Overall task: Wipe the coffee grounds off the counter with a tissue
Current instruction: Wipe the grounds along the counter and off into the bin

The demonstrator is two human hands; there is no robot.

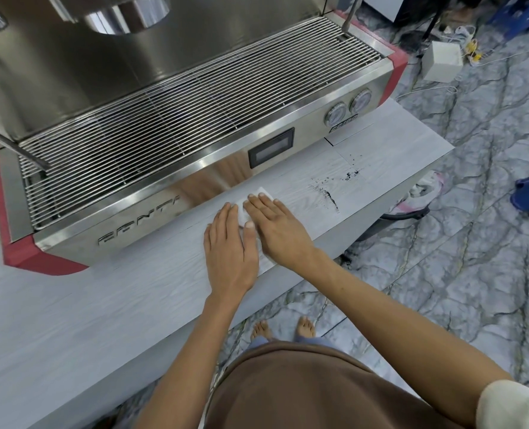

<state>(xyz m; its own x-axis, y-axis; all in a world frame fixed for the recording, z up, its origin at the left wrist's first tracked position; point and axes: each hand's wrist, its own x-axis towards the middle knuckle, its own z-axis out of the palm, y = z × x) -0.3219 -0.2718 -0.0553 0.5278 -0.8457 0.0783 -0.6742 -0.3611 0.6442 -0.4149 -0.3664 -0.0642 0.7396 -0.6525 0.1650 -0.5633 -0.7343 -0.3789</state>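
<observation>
Both hands, the left hand (pixel 229 252) and right hand (pixel 277 226), press flat with straight fingers on the tissue (pixel 250 209) on the bench (pixel 102 305). The coffee grounds (pixel 329 195) lie at two o'clock; a hard sweep could likely push them off the edge.

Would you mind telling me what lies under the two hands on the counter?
A white tissue lies flat beneath the left hand and right hand. Only its edges show; its middle and the counter beneath are covered.
</observation>
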